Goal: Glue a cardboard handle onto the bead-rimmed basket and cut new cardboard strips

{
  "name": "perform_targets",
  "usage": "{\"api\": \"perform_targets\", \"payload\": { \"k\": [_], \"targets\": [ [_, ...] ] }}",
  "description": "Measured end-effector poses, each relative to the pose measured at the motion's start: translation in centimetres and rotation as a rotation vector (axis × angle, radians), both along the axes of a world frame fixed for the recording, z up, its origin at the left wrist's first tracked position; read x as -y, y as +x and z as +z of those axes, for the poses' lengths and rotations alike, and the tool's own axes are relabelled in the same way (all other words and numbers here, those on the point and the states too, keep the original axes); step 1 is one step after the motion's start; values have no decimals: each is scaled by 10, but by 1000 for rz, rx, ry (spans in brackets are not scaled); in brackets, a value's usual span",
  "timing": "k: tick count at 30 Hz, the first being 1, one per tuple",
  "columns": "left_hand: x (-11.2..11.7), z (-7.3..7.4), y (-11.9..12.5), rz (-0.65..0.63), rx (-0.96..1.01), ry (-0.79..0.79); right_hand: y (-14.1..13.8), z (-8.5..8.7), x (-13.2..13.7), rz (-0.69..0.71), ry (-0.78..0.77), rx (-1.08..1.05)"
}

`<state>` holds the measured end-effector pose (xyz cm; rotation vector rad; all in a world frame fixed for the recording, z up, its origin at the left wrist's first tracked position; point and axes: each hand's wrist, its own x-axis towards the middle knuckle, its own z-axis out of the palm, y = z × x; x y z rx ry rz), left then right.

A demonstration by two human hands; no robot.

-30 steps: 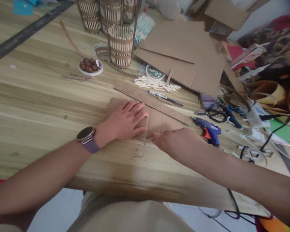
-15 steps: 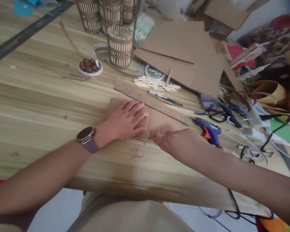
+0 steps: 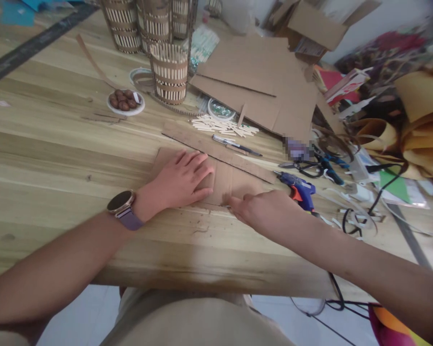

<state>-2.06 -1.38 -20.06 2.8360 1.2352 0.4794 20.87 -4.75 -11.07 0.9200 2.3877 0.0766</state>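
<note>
Fingers of the right hand (image 3: 254, 207) are curling closed, seemingly pinching a slim pale thing (image 3: 226, 206) at the near edge of a cardboard piece (image 3: 222, 185) — mostly hidden, so I cannot tell what it is. The left hand (image 3: 182, 180) is lying flat and unclenched across that same piece, probably bracing it against sliding. The piece is sitting toward the middle of the desk (image 3: 50, 168), back from the near edge, likely giving both forearms room. A cardboard strip (image 3: 234, 160) is slanting along its far side. Beyond, a pen (image 3: 236, 145) and a heap of short sticks (image 3: 223, 126) are lying within easy reach, while a blue glue gun (image 3: 299, 189) is resting to the right, perhaps parked there for leaving the middle uncluttered. Toward the far edge, a stick-and-cardboard cup (image 3: 169, 74) is standing upright near a white bowl (image 3: 141, 107), which is containing round brown things. Larger cardboard sheets (image 3: 252, 72) are overlapping toward the far right corner — and pale floor (image 3: 90, 307) is showing below the desk's near edge.
</note>
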Motion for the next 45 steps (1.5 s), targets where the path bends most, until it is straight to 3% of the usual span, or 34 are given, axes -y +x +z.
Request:
{"api": "perform_targets", "payload": {
  "k": [5,11,25,45],
  "targets": [
    [3,3,6,22,17,-3,-19,-1,3,-21,-8,-22],
    [3,-7,12,44,44,-21,-38,-1,3,-1,-5,-14],
    [6,-3,11,45,13,-30,-21,-13,1,40,7,-15],
    [8,0,12,59,-9,-51,-1,-9,5,-11,10,30]
  ]
}}
